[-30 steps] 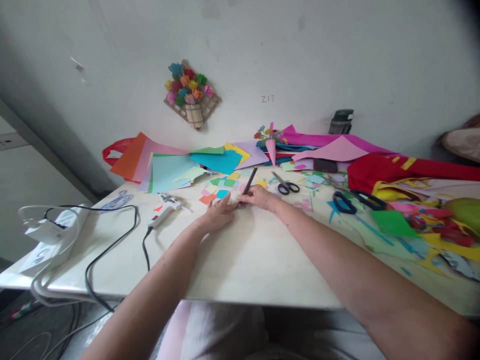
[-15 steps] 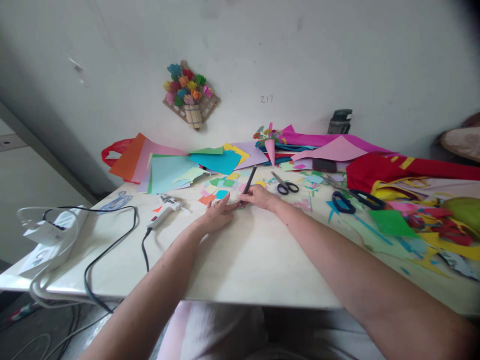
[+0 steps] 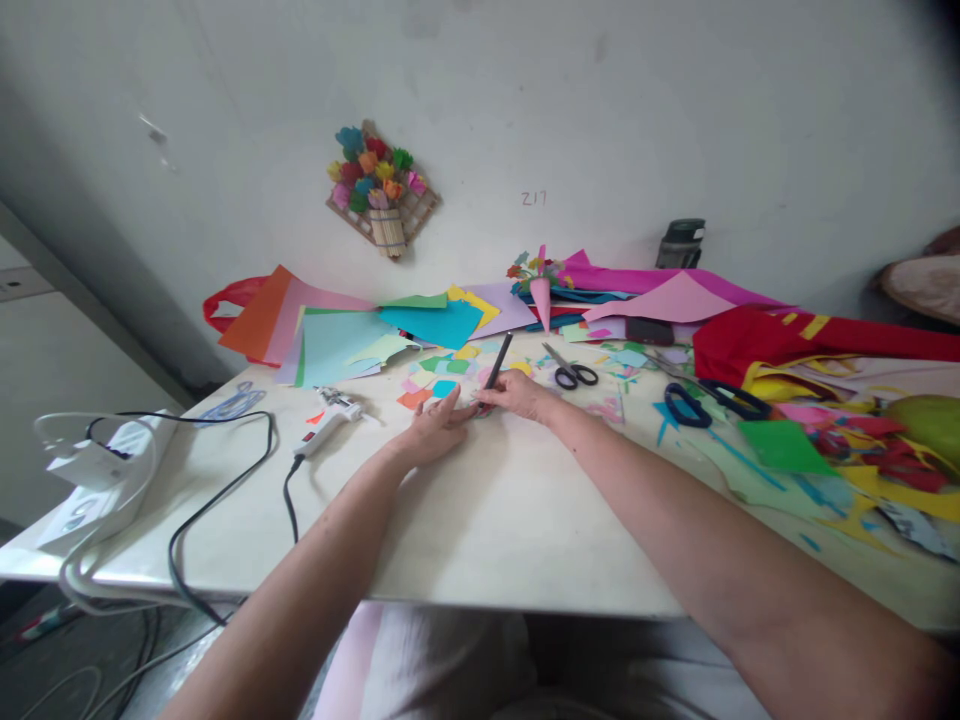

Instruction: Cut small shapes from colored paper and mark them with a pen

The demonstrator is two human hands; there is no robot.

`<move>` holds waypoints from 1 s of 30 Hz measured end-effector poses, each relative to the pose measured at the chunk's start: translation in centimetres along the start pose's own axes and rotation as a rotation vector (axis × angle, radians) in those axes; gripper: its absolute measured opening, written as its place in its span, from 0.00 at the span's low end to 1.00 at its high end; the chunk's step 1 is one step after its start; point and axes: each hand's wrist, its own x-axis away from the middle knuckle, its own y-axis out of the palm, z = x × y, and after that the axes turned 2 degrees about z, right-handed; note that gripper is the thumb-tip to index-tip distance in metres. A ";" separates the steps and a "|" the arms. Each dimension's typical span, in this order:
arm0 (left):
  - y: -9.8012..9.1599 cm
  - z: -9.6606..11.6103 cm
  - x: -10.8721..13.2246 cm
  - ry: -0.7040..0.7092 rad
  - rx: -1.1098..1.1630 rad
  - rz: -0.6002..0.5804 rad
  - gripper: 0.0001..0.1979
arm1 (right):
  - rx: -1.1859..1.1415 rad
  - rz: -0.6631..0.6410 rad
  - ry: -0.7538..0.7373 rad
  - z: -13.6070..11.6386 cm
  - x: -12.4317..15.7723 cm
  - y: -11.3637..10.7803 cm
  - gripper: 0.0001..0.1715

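My right hand is closed around a black pen, its upper end leaning slightly right and its lower end at the tabletop. Lying on the table with fingers stretched out, my left hand has a fingertip close to the pen's lower end. What lies under that fingertip is too small to make out. Just beyond the left hand are a small blue paper piece and an orange one. Several more cut paper pieces in pastel colours spread behind both hands.
Small scissors lie right of the pen, larger scissors farther right near paper scraps. At left are a glue gun and a power strip with trailing cords. Coloured sheets and a pink paper cone stand along the wall.
Almost nothing differs. The pen and my right hand have shifted very slightly; my left hand stays in place.
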 end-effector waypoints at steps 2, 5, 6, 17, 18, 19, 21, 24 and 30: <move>-0.1 0.1 0.0 -0.002 0.001 0.000 0.42 | 0.009 -0.003 -0.001 0.0 0.0 0.0 0.11; 0.0 0.1 0.0 0.002 0.006 0.001 0.42 | 0.008 -0.007 0.001 0.2 -0.1 -0.1 0.11; 0.0 0.1 0.0 0.005 0.009 0.002 0.42 | 0.007 -0.010 -0.001 0.3 -0.1 -0.1 0.11; 0.5 -0.7 -0.3 0.031 0.023 0.031 0.42 | 0.030 0.012 -0.027 1.0 -0.4 -0.1 0.11; 0.5 -0.7 -0.3 0.033 0.019 0.030 0.42 | 0.033 0.015 -0.028 1.0 -0.5 -0.1 0.11; 0.4 -0.7 -0.3 0.035 0.018 0.030 0.42 | 0.033 0.016 -0.026 1.0 -0.5 -0.1 0.11; 0.5 -0.8 -0.3 0.032 0.017 0.025 0.42 | 0.031 0.015 -0.025 1.0 -0.5 -0.2 0.11; 0.5 -0.9 -0.3 0.038 0.022 0.025 0.42 | 0.065 0.020 -0.025 0.6 -0.4 -0.3 0.12; 0.5 -0.6 -0.2 0.040 0.028 0.029 0.41 | 0.046 0.012 -0.007 0.4 -0.2 -0.3 0.10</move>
